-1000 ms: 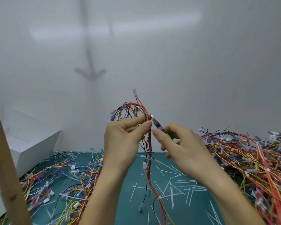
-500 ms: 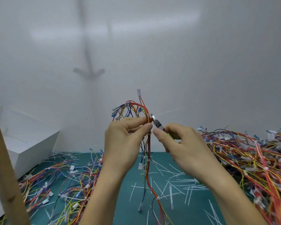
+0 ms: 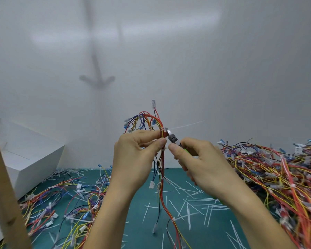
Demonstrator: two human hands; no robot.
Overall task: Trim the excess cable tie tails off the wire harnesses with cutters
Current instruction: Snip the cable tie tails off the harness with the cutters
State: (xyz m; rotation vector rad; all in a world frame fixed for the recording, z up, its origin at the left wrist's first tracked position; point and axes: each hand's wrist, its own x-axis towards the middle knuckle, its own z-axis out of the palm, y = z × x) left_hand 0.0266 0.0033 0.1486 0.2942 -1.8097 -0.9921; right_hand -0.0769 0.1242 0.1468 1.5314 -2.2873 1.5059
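Above the green mat (image 3: 214, 229), at mid-frame: left hand (image 3: 135, 159) pinching a wire harness (image 3: 162, 159) between thumb and forefinger, closed around the red, yellow and dark strands just below a white cable tie (image 3: 162, 129). Holding the bundle upright, its upper end looping over toward the left with small blue and white terminals, one clear connector (image 3: 153, 103) sticking up on a red lead. Trailing down from the fist to the mat, more white ties spaced along the strands.

Just right of the bundle: right hand (image 3: 201, 159) curled shut around cutters (image 3: 172, 138), green grip barely peeking out between the fingers. Pointing the metal nose up and left, tip sitting right at the tie head, touching or nearly so; cannot tell whether the blades are apart or closed. Reaching out to the right from that tie, a thin pale tail (image 3: 187, 124), faint against the white wall.

Lying scattered across the mat under both forearms: many white cut tails (image 3: 188, 215). Heaping up at the right edge, a large tangle of harnesses (image 3: 276, 177); spreading over the left part of the mat, a looser pile (image 3: 61, 203). Standing at far left, a white box (image 3: 25, 155), with a wooden strip (image 3: 2, 194) slanting across it close to the camera.
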